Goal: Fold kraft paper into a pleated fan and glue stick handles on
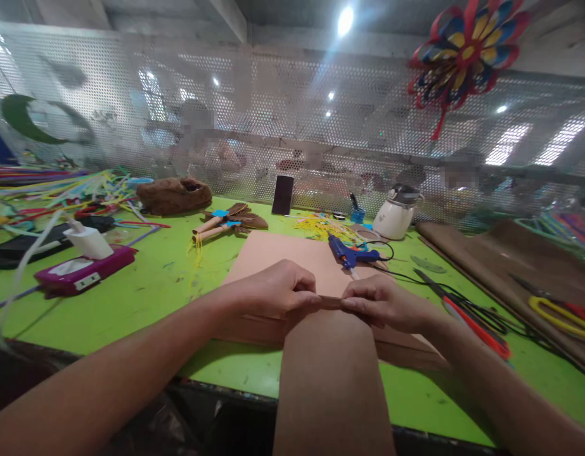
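Observation:
A long strip of brown paper (pixel 333 380) hangs over the table's near edge toward me. Its far end is folded or rolled into a narrow edge. My left hand (pixel 287 288) pinches the left end of that edge between thumb and bent fingers. At the right end, my right hand (pixel 385 301) grips it the same way. Both hands rest above flat light-brown sheets (pixel 268 253) on the green table. Just beyond my right hand lies a blue glue gun (pixel 352 253) with its cord trailing right.
Orange-handled scissors (pixel 477 326) and yellow-handled scissors (pixel 563 316) lie right, the latter on brown material (pixel 492 266). Behind are a white kettle (pixel 395 212), a phone (pixel 282 195) and paper rolls with brown leaf shapes (pixel 216 221). A purple power strip (pixel 85 272) sits left.

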A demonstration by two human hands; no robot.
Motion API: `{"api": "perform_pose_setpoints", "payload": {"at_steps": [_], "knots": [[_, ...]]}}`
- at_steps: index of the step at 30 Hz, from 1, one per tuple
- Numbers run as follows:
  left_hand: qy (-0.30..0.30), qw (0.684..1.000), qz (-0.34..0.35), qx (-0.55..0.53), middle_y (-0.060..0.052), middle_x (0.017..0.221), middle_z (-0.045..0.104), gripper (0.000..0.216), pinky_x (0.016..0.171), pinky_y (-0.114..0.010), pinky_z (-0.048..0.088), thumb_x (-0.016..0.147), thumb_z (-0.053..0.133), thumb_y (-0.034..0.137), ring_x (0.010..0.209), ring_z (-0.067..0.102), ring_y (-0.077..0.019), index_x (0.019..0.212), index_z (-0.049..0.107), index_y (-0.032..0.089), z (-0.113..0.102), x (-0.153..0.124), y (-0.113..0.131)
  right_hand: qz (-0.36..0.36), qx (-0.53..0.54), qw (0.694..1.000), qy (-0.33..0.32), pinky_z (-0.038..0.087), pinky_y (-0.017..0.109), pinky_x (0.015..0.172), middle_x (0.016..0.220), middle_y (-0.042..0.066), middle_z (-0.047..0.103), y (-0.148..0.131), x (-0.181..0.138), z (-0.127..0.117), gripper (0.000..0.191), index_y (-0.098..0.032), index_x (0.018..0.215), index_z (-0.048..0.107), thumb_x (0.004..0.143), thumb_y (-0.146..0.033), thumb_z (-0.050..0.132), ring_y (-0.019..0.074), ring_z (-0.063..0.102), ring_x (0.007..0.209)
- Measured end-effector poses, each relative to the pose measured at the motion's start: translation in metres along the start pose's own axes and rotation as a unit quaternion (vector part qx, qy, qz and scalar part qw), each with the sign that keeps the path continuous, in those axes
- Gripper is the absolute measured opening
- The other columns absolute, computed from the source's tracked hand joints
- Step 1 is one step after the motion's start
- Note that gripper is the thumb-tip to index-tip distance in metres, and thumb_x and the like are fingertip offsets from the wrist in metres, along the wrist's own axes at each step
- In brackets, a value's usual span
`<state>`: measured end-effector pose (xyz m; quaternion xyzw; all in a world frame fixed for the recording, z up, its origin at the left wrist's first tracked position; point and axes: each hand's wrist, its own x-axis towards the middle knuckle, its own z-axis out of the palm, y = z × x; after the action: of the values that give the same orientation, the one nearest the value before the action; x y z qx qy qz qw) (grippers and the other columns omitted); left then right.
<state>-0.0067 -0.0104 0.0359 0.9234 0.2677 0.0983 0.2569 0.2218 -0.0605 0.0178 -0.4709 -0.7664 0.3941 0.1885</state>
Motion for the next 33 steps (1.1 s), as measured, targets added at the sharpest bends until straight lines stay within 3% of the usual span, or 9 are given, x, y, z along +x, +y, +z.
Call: {"api": "perform_pose_setpoints", "payload": {"at_steps": [6, 12, 19, 21, 23, 26, 28, 30, 33], "knots": [[-0.041, 0.995, 0.004, -0.092, 0.002, 0.064, 0.053, 0.020, 0.055, -0.019, 0.033, 0.082, 0.050, 0.030, 0.059, 0.046, -0.0084, 0.075, 0.058, 0.013, -0.004, 0.002, -0.013, -0.014, 0.011, 0.999, -0.029, 0.028, 0.020, 0.047, 0.052, -0.006, 0.044, 0.005, -0.003, -0.007, 0.031, -0.014, 0.087, 0.061, 0.087, -0.042, 0.048, 0.0073, 0.038, 0.046], [-0.088, 0.973, -0.013, -0.215, 0.004, 0.057, 0.051, 0.021, 0.053, -0.019, 0.035, 0.080, 0.055, 0.033, 0.052, 0.046, -0.0067, 0.079, 0.059, 0.013, -0.008, 0.002, -0.023, -0.002, 0.048, 0.998, -0.050, 0.027, 0.019, 0.045, 0.052, -0.006, 0.045, 0.008, -0.004, -0.009, 0.030, -0.015, 0.087, 0.059, 0.087, -0.043, 0.049, 0.0063, 0.037, 0.044], [-0.053, 0.945, -0.045, -0.319, 0.004, 0.051, 0.052, 0.025, 0.043, -0.017, 0.029, 0.072, 0.067, 0.036, 0.044, 0.043, -0.0051, 0.070, 0.059, 0.012, -0.007, 0.002, -0.032, 0.007, 0.096, 0.994, -0.047, 0.026, 0.018, 0.043, 0.048, -0.006, 0.046, 0.008, -0.004, -0.010, 0.031, -0.014, 0.082, 0.059, 0.086, -0.044, 0.051, 0.0050, 0.036, 0.042], [-0.050, 0.936, -0.039, -0.346, 0.004, 0.050, 0.052, 0.025, 0.042, -0.017, 0.028, 0.072, 0.068, 0.035, 0.042, 0.040, -0.0042, 0.069, 0.059, 0.012, -0.008, 0.001, -0.034, -0.001, 0.115, 0.993, -0.015, 0.024, 0.017, 0.039, 0.047, -0.006, 0.046, 0.010, -0.005, -0.012, 0.030, -0.014, 0.084, 0.061, 0.084, -0.043, 0.054, 0.0043, 0.036, 0.039], [-0.046, 0.923, -0.028, -0.381, 0.005, 0.049, 0.050, 0.024, 0.042, -0.017, 0.028, 0.071, 0.069, 0.033, 0.041, 0.039, -0.0036, 0.068, 0.058, 0.012, -0.009, 0.000, -0.036, -0.035, 0.169, 0.983, 0.062, 0.025, 0.017, 0.037, 0.046, -0.007, 0.046, 0.013, -0.005, -0.014, 0.030, -0.015, 0.088, 0.062, 0.086, -0.043, 0.053, 0.0041, 0.036, 0.037], [-0.037, 0.896, -0.018, -0.442, 0.007, 0.048, 0.047, 0.023, 0.041, -0.017, 0.028, 0.069, 0.071, 0.032, 0.039, 0.037, -0.0029, 0.068, 0.058, 0.012, -0.008, -0.001, -0.035, -0.105, 0.261, 0.945, 0.166, 0.039, 0.019, 0.047, 0.056, -0.004, 0.056, 0.012, -0.005, -0.011, 0.023, -0.018, 0.099, 0.062, 0.085, -0.036, 0.056, 0.0062, 0.048, 0.046], [-0.037, 0.878, -0.022, -0.478, 0.007, 0.049, 0.048, 0.024, 0.041, -0.016, 0.028, 0.068, 0.072, 0.033, 0.040, 0.039, -0.0030, 0.068, 0.059, 0.013, -0.003, 0.001, -0.033, -0.127, 0.278, 0.942, 0.139, 0.047, 0.024, 0.063, 0.077, 0.001, 0.064, 0.004, -0.005, -0.005, 0.034, -0.023, 0.112, 0.059, 0.079, -0.030, 0.065, 0.0110, 0.059, 0.067], [-0.059, 0.861, -0.034, -0.503, 0.006, 0.051, 0.051, 0.024, 0.042, -0.017, 0.029, 0.067, 0.073, 0.033, 0.042, 0.041, -0.0039, 0.070, 0.061, 0.013, 0.005, 0.003, -0.031, -0.137, 0.254, 0.956, 0.052, 0.048, 0.030, 0.075, 0.097, 0.005, 0.064, -0.007, -0.006, 0.003, 0.043, -0.028, 0.119, 0.056, 0.077, -0.028, 0.067, 0.0164, 0.060, 0.087], [-0.102, 0.833, -0.038, -0.542, 0.004, 0.055, 0.054, 0.024, 0.045, -0.018, 0.031, 0.066, 0.075, 0.033, 0.045, 0.043, -0.0043, 0.076, 0.066, 0.013, 0.018, 0.005, -0.026, -0.196, 0.172, 0.965, 0.009, 0.046, 0.032, 0.080, 0.097, 0.006, 0.061, -0.023, -0.008, 0.011, 0.024, -0.026, 0.105, 0.067, 0.081, -0.029, 0.062, 0.0176, 0.057, 0.090]]}}
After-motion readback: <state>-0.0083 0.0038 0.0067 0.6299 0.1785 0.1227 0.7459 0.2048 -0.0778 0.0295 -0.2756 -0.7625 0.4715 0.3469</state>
